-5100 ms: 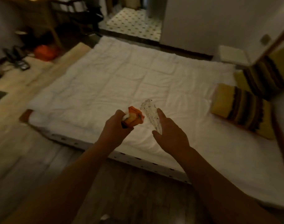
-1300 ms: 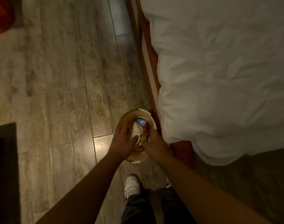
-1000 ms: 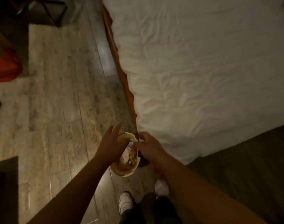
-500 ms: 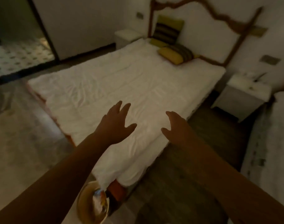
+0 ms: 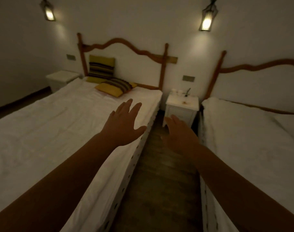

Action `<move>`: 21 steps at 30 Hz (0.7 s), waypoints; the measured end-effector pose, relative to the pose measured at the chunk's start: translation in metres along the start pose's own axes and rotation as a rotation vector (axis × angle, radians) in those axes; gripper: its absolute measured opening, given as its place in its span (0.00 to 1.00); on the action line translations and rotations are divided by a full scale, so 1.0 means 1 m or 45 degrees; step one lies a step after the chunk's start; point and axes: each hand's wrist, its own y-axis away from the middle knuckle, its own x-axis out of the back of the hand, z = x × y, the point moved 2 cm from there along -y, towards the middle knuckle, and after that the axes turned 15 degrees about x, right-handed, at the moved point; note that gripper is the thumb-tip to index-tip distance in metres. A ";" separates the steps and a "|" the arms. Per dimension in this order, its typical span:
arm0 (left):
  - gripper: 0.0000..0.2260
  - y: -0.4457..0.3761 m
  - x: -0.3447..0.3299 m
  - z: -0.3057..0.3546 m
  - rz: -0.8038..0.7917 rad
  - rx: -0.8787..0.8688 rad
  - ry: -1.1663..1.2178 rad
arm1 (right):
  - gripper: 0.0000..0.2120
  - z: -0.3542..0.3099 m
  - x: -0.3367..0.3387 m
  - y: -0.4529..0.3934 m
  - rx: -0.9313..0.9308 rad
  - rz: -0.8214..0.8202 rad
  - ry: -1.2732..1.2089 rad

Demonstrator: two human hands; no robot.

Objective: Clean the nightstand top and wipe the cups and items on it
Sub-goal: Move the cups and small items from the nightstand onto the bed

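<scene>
White nightstand (image 5: 182,106) stood against wall between two beds, at far end of wood-floor aisle. Top pale, one small brownish smear (image 5: 184,102) near middle. Two white cups (image 5: 176,92) at back left corner, side by side; one dark thin item (image 5: 187,92) at back, too small to identify. Left hand (image 5: 123,125) hovered over left bed (image 5: 59,124) edge, grip wide open, fingers spread, holding nothing. Right hand (image 5: 178,133) over aisle, grip open, empty. Two wall lamps (image 5: 206,22) lit. Two striped pillows (image 5: 116,87) on left bed.

Left hand (image 5: 124,126) and right hand (image 5: 179,133) outstretched, fingers spread.
</scene>
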 end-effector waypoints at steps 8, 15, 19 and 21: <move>0.39 -0.076 -0.035 0.067 -0.092 -0.157 0.007 | 0.39 0.092 0.028 -0.022 -0.216 -0.065 0.034; 0.39 -0.175 -0.080 0.072 -0.132 -0.239 -0.070 | 0.39 0.139 0.022 -0.095 -0.285 0.003 0.106; 0.39 -0.247 -0.099 0.077 -0.160 -0.298 -0.101 | 0.40 0.170 0.016 -0.151 -0.358 0.024 0.100; 0.39 -0.281 -0.107 0.078 -0.165 -0.343 -0.109 | 0.40 0.185 0.014 -0.178 -0.387 0.022 0.102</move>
